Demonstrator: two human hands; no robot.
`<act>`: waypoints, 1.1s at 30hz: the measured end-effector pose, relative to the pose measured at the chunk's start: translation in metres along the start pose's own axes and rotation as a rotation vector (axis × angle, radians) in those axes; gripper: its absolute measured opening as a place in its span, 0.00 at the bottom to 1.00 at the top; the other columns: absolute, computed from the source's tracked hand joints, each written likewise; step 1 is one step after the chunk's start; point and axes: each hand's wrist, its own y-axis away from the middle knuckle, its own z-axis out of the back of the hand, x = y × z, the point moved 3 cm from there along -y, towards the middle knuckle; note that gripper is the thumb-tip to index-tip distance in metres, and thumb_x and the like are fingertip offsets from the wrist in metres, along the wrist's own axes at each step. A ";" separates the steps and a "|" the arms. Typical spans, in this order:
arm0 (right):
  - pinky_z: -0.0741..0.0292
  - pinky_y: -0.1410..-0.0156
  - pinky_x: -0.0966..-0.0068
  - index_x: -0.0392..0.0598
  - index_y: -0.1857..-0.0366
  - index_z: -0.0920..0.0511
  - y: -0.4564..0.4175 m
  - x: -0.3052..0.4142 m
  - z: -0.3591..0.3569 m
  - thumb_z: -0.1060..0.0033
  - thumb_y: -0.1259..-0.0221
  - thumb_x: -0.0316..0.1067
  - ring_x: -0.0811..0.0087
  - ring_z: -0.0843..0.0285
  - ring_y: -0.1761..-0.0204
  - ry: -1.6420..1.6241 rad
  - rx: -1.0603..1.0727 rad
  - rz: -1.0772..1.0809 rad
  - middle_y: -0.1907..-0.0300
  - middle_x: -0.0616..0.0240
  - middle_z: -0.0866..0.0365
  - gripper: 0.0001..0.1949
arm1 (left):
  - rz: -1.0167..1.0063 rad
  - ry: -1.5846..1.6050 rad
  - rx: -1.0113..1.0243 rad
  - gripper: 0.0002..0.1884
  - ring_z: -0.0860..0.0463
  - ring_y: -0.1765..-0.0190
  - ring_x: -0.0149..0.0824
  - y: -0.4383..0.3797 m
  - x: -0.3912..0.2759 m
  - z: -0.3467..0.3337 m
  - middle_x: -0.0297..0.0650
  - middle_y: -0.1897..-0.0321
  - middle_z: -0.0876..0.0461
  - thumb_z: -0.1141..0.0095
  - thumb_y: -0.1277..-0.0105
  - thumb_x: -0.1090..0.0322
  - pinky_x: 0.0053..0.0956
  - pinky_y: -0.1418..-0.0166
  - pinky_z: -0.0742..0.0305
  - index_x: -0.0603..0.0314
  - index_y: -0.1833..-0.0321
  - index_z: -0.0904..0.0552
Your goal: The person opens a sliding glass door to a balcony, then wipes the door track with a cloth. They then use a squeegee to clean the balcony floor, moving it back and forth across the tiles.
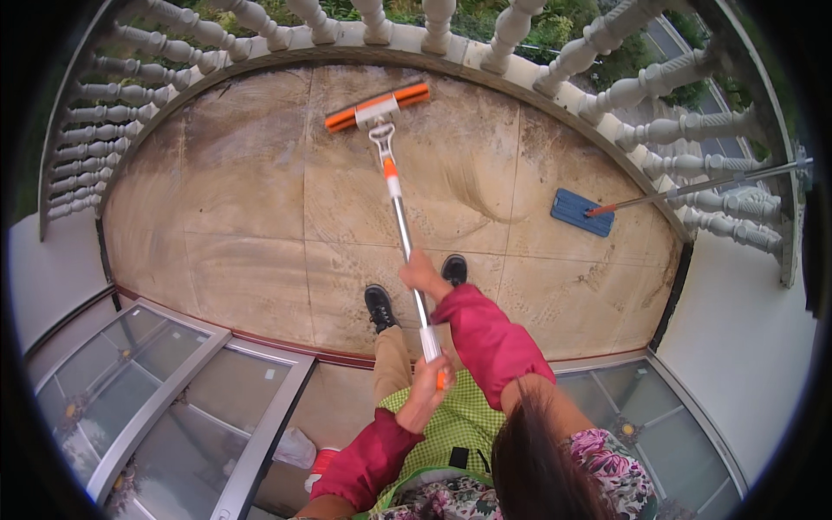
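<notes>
Both of my hands are on the metal pole (402,224) of an orange-and-white sponge mop. My left hand (426,383) wraps the white and orange grip at the pole's near end. Farther up the shaft, my right hand (421,272) is closed around the bare metal. The mop head (377,107), with orange strips and a pale centre clamp, lies on the dirty tiled floor (247,195) near the curved balcony edge. Brown smears and swirl marks cover the tiles around it.
A flat blue mop (582,212) rests on the floor at right, its pole leaning on the white balustrade (699,123). Glass sliding doors (214,403) stand at lower left. Inside the doorway are a plastic bag (296,448) and a red-and-white container (323,463).
</notes>
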 end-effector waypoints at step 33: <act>0.38 0.87 0.79 0.43 0.73 0.34 0.059 0.041 -0.092 0.48 0.48 0.28 0.77 0.36 0.89 -0.736 -0.133 -0.283 0.86 0.69 0.34 0.05 | 0.403 -0.646 0.021 0.09 0.34 0.90 0.29 0.098 -0.121 0.082 0.35 0.89 0.33 0.54 0.48 0.77 0.24 0.89 0.41 0.67 0.62 0.30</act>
